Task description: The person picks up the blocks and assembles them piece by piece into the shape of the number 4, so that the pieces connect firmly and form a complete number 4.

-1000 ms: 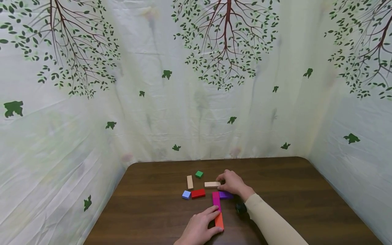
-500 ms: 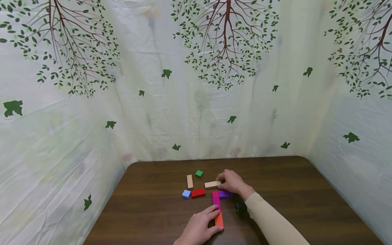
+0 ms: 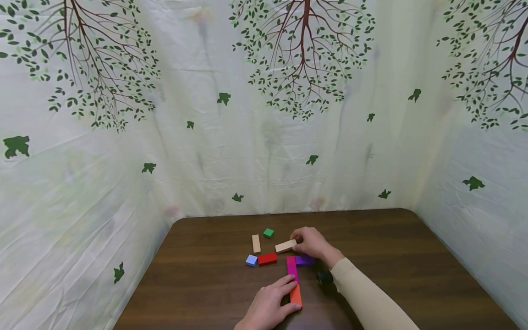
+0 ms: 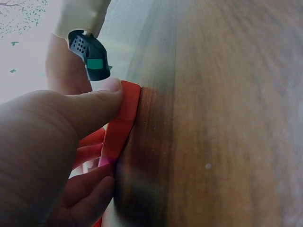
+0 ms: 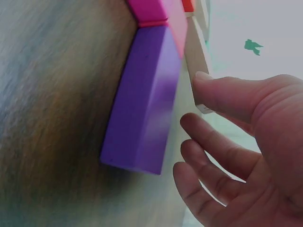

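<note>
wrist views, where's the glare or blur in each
Left wrist: backdrop bleached pale at upper left, table grain soft, orange block clearer; right wrist: table smeared, pale sheen on one side of the purple block, dark shadow by its lower end.

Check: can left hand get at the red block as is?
Probably yes: in the head view, nothing shows between the left hand and the red block but tabletop, though the hand would likely have to leave the orange block first.
</note>
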Motion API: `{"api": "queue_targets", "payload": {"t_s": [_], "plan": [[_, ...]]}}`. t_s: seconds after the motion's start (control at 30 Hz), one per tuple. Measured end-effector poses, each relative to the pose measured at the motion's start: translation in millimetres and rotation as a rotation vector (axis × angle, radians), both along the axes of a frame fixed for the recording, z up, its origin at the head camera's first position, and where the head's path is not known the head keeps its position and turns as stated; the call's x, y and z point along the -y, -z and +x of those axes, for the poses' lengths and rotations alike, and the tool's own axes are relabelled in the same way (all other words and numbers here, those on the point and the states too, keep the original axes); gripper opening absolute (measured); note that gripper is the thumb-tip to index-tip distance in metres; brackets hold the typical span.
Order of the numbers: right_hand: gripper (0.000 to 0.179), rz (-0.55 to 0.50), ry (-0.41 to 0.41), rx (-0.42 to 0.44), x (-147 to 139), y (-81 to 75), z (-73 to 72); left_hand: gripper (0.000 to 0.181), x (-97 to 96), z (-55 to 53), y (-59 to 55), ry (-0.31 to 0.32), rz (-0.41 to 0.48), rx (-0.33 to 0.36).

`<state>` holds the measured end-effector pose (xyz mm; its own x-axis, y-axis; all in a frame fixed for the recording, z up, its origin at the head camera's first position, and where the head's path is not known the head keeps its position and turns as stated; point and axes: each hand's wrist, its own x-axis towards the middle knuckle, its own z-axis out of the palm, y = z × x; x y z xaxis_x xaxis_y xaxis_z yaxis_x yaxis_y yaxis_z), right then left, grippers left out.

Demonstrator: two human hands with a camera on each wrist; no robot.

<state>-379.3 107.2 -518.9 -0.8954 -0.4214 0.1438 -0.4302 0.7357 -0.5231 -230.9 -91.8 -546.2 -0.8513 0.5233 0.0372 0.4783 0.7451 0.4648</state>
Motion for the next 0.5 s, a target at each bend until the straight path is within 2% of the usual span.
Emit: {"api": "queue_targets", "payload": {"t_s": [0.23,0.5], "plan": [[0.022,-0.14,0.025,0.044,5,-5.1,0.1,0.061,1.2,1.0,-0.3,0.004,0.005,-0.012],[0.025,-0.263,0.009,0.085,9,-12.1,3.6,0.061,2.2,-0.1,1.4,0.011,0.014,-0.006]]}}
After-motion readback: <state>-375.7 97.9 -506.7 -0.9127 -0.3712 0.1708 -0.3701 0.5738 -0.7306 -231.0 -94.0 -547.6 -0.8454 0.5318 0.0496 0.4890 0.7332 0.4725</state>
